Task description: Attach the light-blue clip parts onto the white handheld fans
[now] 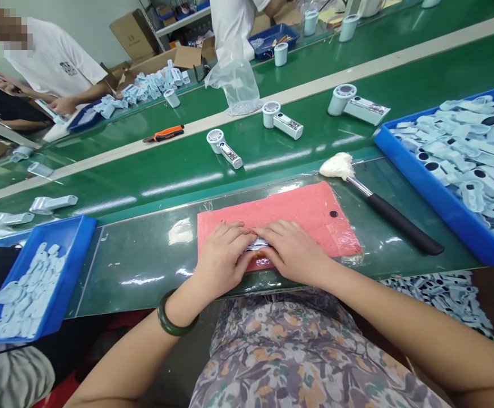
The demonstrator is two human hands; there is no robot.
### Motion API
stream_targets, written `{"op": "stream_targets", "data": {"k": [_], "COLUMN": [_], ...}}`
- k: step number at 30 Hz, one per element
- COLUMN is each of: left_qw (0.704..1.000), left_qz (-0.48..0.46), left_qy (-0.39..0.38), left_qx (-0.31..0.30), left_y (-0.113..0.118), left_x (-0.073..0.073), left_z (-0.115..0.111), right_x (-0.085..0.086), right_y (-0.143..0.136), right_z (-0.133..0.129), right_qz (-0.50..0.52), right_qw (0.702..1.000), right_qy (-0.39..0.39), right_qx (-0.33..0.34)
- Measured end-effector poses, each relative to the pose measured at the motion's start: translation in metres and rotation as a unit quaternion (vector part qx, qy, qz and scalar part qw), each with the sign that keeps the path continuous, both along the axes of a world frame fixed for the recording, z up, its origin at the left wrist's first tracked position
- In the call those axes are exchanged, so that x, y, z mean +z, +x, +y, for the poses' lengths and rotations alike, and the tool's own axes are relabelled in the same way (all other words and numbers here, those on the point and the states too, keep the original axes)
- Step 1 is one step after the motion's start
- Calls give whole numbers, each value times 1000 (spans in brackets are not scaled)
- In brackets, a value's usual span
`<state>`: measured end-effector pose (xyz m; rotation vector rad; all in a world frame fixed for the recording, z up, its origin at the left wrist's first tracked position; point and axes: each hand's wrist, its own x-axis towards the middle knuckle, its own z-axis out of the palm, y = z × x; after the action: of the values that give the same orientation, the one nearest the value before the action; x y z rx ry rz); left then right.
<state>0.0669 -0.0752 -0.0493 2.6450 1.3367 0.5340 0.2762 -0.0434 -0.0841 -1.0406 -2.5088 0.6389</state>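
My left hand (pixel 225 256) and my right hand (pixel 296 252) meet over a pink pad (pixel 272 207) on the bench. Between them is a small whitish, shiny part (pixel 257 243), mostly covered by the fingers, so its full shape is hidden. Both hands are closed on it, thumbs at the near side and fingers curled over the far side. A small black disc (pixel 334 214) lies at the right of the pad. To the right rests a hammer (pixel 400 221) with a black handle and a head wrapped in white cloth.
A blue tray (pixel 436 190) of pale blue casings stands right, another blue tray (pixel 75 272) left. Across the green conveyor (pixel 157 190) lie handheld fan-like units (pixel 225 148), orange-handled pliers (pixel 168 133) and a clear bag (pixel 241 85). A co-worker (pixel 55 56) works opposite.
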Motion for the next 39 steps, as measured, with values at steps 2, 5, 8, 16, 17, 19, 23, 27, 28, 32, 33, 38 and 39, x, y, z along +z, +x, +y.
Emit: {"op": "stream_targets", "data": {"k": [2, 5, 8, 16, 17, 19, 23, 27, 28, 32, 33, 38, 39], "left_qw": [1000, 999, 999, 982, 977, 965, 938, 938, 939, 943, 946, 958, 958], "left_qz": [21, 47, 41, 167, 183, 207, 236, 241, 243, 217, 204, 173, 170], "left_qy": [0, 4, 4, 77, 99, 154, 250, 192, 169, 178, 196, 230, 228], "left_qx": [-10, -6, -8, -31, -40, -44, 44, 157, 175, 178, 158, -3, -29], "left_y": [-1, -3, -3, -5, -13, -38, -95, -132, -135, -120, -113, -86, -85], "left_x": [3, 4, 3, 21, 24, 30, 40, 39, 37, 18, 11, -27, -33], "left_z": [1, 1, 1, 21, 33, 70, 165, 231, 237, 219, 205, 123, 110], "right_x": [-1, -3, -5, 5, 9, 17, 37, 57, 62, 73, 73, 71, 71], "right_y": [3, 5, 4, 22, 32, 58, 126, 188, 201, 240, 247, 267, 268], "right_z": [2, 3, 4, 11, 16, 31, 71, 121, 134, 179, 189, 221, 225], "right_qz": [11, 23, 24, 69, 70, 63, -12, -180, -208, -265, -278, -320, -322], "right_qw": [1000, 998, 998, 997, 997, 997, 971, 901, 882, 831, 822, 812, 813], "right_qy": [3, 26, 41, -21, -12, 30, 108, 112, 110, 97, 89, 31, 23], "right_qx": [25, 51, 42, 34, 18, -41, -212, -379, -409, -480, -489, -487, -484]}}
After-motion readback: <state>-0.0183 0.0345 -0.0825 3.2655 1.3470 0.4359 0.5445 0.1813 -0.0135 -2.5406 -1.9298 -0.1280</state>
